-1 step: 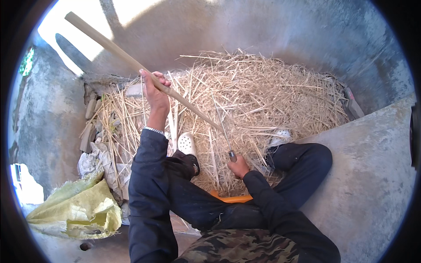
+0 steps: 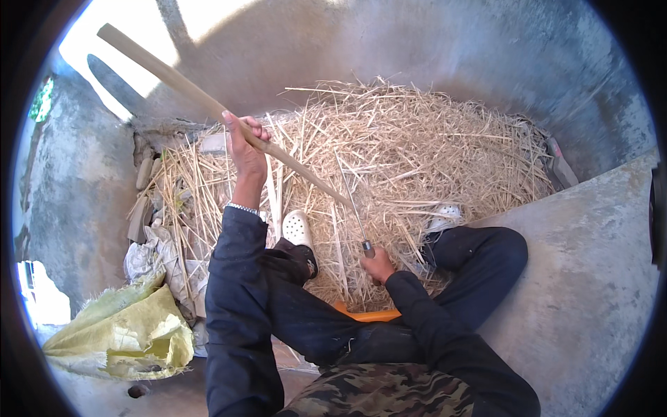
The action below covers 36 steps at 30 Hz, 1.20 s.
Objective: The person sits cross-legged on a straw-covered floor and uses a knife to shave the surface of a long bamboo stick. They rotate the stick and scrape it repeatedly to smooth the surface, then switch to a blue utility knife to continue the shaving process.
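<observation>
Right now your left hand [image 2: 244, 142] is wrapped around a long pale stick [image 2: 306, 172], thumb on one side and fingers on the other, near the middle of its length. The stick slants across in front of you: its thicker end rises at the upper left, and its thinner end points down to the right, over the pile of straw [image 2: 424, 139]. Your right hand [image 2: 377, 265] is closed around the dark handle of a knife [image 2: 359, 221], whose thin blade points up and away from you. You have the stick's thinner end right at the blade, though whether they touch, you cannot tell from this view. Below the stick, your left foot wears a pale clog [image 2: 297, 229] with holes. A frayed yellow sack [image 2: 142, 323] lies to your left, and a curved grey wall [image 2: 389, 42] stands behind the straw.
</observation>
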Available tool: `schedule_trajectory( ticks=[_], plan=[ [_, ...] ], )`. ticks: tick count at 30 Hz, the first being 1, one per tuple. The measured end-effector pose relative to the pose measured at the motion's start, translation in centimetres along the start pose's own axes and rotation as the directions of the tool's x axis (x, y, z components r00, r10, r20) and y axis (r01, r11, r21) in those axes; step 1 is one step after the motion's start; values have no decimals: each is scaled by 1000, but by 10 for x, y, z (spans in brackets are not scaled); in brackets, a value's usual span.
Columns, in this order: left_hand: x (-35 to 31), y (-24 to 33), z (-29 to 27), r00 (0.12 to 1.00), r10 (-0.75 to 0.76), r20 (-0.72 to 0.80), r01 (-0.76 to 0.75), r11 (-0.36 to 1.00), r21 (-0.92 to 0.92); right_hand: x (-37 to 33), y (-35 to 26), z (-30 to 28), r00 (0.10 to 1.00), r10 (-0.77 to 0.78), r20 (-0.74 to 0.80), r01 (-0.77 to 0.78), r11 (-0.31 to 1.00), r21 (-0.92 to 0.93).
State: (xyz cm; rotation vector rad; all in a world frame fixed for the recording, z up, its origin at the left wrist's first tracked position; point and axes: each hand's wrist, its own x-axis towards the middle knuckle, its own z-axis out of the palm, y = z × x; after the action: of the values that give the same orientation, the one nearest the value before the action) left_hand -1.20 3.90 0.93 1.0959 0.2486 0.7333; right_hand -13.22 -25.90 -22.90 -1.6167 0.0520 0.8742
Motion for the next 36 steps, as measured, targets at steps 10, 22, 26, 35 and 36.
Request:
schedule_trajectory(
  ticks=[10, 22, 26, 35, 36],
  plan=[
    [-7, -19, 6, 916, 95, -390, -60, 993, 101, -10, -17, 42, 994, -108, -24, 101, 977, -188],
    [-21, -22, 34, 956, 121, -266, -97, 990, 104, 2, -12, 31, 979, 169, 110, -184, 971, 152],
    [-21, -23, 48, 863, 185, -469, -90, 972, 217, 8, -9, 51, 947, -320, 10, 317, 933, -170],
    [-10, -24, 42, 783, 285, -552, -2, 890, 456, 32, 44, 41, 974, 226, -27, -223, 971, 87],
    [-5, -27, 38, 768, 287, -573, 20, 883, 469, 30, 37, 49, 997, 82, -10, -82, 996, 25]
  ],
)
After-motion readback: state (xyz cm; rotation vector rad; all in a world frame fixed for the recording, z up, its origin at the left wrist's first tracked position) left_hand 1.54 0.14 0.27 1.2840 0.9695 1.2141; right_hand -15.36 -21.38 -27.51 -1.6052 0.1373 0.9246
